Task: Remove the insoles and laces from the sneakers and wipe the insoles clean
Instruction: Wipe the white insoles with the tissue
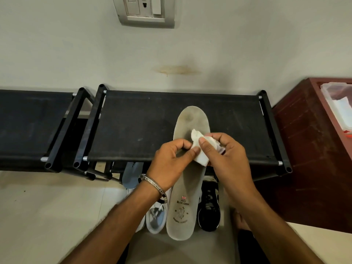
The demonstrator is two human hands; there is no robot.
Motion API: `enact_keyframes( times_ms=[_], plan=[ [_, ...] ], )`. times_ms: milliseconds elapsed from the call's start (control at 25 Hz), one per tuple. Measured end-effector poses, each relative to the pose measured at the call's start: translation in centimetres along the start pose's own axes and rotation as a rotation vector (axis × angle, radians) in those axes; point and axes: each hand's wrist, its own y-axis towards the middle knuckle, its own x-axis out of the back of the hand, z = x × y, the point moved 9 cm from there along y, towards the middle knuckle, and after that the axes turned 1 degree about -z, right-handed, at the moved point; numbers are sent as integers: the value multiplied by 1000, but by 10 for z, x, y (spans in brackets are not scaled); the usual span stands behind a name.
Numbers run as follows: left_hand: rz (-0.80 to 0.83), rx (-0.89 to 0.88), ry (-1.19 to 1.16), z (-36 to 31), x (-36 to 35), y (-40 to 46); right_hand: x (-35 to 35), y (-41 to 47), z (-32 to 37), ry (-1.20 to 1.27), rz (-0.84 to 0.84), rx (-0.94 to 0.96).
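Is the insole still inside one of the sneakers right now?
No, the insole is out in the open, held above the black rack while both hands pinch a white wipe against it.

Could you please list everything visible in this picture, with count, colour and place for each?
insole: one, grey with a printed logo near the heel, held over the rack's front edge
wipe: one, white, crumpled, on the insole's middle
shoe rack: two units, black fabric tops, against the wall
white sneaker: one, white and grey, on the floor below the insole's left
black sneaker: one, black, on the floor right of the insole
blue insole: one, light blue, under the rack's front
cabinet: one, dark red, at right
switch plate: one, grey, on the wall
bangle: one, silver, left wrist
left hand: grip on the insole's edge
right hand: grip pinching the wipe
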Motion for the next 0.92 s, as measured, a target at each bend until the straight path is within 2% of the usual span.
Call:
enact_keyframes(
  times_ms=[160,400,600,920],
  plan=[
    [15,5,2,2,-2,0,5,1,-12,130,-65,-115],
    [88,2,36,1,-7,-2,-1,3,-6,60,60,-82],
    [106,55,-27,5,-9,-2,-1,6,-5,221,60,-101],
    [57,110,-88,7,-2,1,1,8,-10,338,83,-216]
  ],
)
